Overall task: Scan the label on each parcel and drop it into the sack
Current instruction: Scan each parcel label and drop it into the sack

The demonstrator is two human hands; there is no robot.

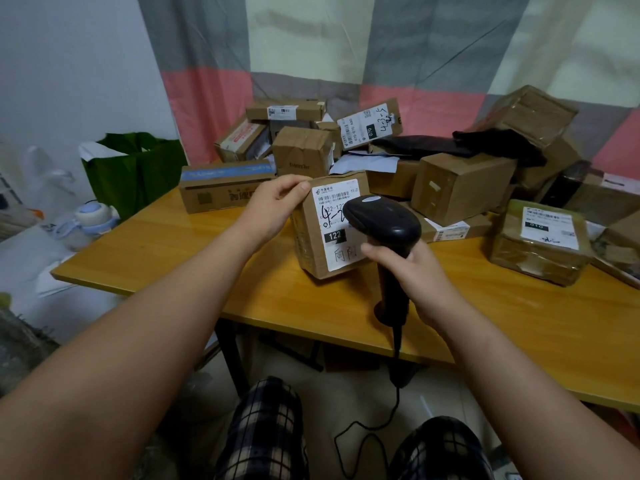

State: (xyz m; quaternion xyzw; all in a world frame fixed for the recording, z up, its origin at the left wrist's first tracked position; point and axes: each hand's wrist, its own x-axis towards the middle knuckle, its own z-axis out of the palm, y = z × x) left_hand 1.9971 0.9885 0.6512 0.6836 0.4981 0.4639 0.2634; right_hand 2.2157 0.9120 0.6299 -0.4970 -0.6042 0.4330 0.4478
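The parcel (pixel 323 237) being dealt with stands on end on the wooden table (pixel 166 244), near its front edge and a little in front of the heap of other boxes (pixel 460 188), with its white label (pixel 337 206) turned towards the person. The left hand (pixel 273 209) steadies it by the upper left corner, fingers curled over the top edge and thumb against the face. The right hand (pixel 415 271) is wrapped round the handle of the black scanner (pixel 382 220), all fingers closed on it; from where I stand I cannot tell whether the forefinger is actually pressing the trigger. The scanner's head sits very close to the label and covers its middle, where the handwriting and the black number patch are, while the barcode runs along the label's top. To my eye the scan would go better with the scanner drawn back a touch and tipped up, so the beam crosses the whole barcode rather than the scrawl below it. The left hand should hold the box square and keep its thumb off the printed strip. The cord (pixel 388 420) hangs down past the table edge between the knees and wants watching. The green bag (pixel 135 168) off the table's left end looks like the sack, so the left hand is well placed to carry the parcel across.
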